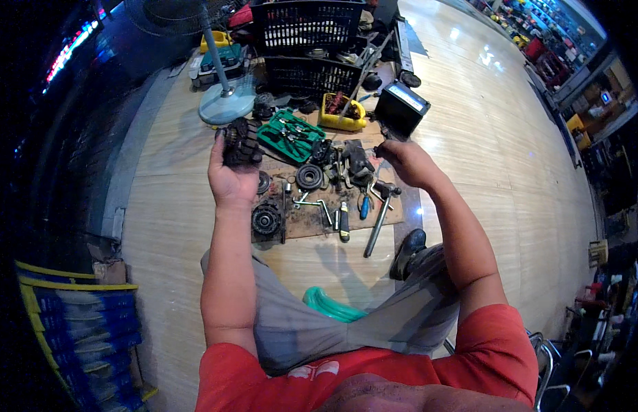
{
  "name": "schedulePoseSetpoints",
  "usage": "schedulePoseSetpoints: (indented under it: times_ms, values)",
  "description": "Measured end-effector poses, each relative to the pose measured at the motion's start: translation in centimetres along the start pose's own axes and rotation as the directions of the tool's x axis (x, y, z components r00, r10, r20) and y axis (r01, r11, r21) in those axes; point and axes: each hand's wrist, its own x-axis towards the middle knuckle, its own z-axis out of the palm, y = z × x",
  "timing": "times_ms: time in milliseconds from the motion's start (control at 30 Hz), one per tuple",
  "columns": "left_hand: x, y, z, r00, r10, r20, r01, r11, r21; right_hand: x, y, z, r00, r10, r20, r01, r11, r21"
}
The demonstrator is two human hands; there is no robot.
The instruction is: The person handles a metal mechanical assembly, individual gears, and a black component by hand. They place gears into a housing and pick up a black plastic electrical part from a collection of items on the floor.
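The dark part (241, 143) is in my left hand (235, 181), fingers wrapped round it; I'd hold it steady near the cardboard (308, 228) while my right hand (409, 163) pinches a small item (379, 149).

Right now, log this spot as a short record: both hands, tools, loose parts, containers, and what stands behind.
left hand: holds a dark, chunky part
right hand: fingers bent by a small dark thing; unclear whether held
tools: hammer, blue-handled tool
loose parts: round dark pieces on cardboard
containers: green tool tray, yellow tub
behind: black crates, fan base
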Motion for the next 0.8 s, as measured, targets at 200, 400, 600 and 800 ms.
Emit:
schedulePoseSetpoints:
  times_ms: [200,400,600,800]
  values:
    - [-0.3,0.4,0.2,0.999,-0.004,-0.051,0.005,1.000,0.020,-1.5,3.0,-2.5,0.999,0.027,0.023,-0.027,1.000,-0.005]
    - [-0.6,-0.1,1.0,0.985,0.007,-0.171,0.006,0.997,0.074,-3.2,6.2,-4.9,0.996,0.087,0.026,-0.084,0.993,-0.085]
    - [-0.7,-2.7,0.6,0.990,-0.120,0.077,0.114,0.990,0.084,-3.8,6.3,-5.0,0.960,0.146,0.240,-0.132,0.989,-0.073]
    - [-1.6,-6.9,0.2,0.955,-0.244,0.168,0.223,0.966,0.131,-1.4,0.8,-0.3,0.948,-0.143,0.285,0.074,0.969,0.237]
